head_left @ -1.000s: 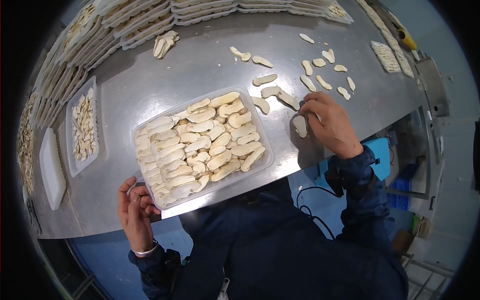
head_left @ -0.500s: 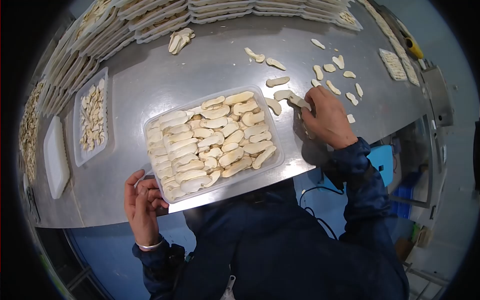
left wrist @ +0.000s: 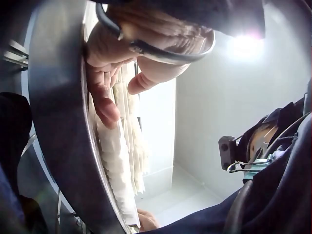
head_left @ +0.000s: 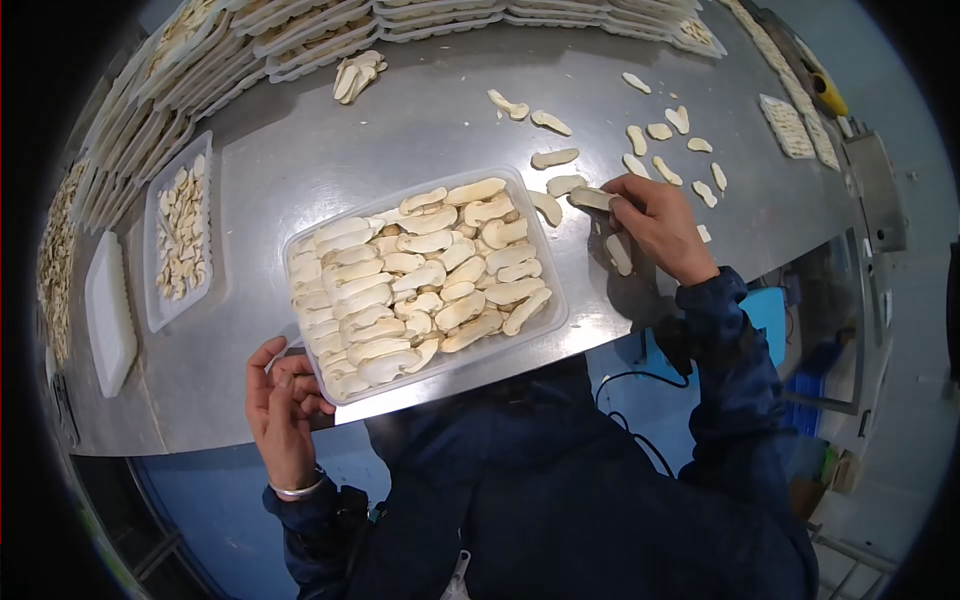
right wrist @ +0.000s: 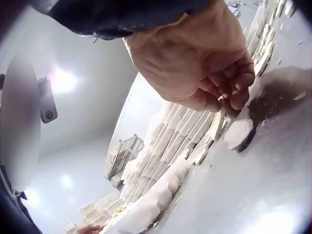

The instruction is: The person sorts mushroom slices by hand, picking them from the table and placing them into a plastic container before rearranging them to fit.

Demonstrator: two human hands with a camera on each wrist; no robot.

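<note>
With thumb and fingertips, my right hand (head_left: 662,225) pinches one end of a long pale mushroom slice (head_left: 592,198) close over the metal table, right of the tray. Another mushroom slice (head_left: 619,254) lies below that hand; the right wrist view shows a mushroom slice (right wrist: 240,131) just under the fingertips. A clear plastic tray (head_left: 557,312) near the table's front edge is covered with overlapping rows of mushroom slices. At its near left corner is my left hand (head_left: 285,415), fingers loosely bent. In the left wrist view, a fingertip (left wrist: 109,114) overlaps the tray's side.
Loose slices lie scattered at the right, such as one slice (head_left: 556,159) beyond the hand. A small pile of slices (head_left: 358,78) sits farther back. Stacked filled trays (head_left: 320,40) line the back. At left are a tray of small pieces (head_left: 207,270) and a white tray (head_left: 108,310).
My right hand has moved away from the slice lying nearest the body, reached farther back, and now pinches and lifts the end of another slice. The left hand stays at the tray corner.
</note>
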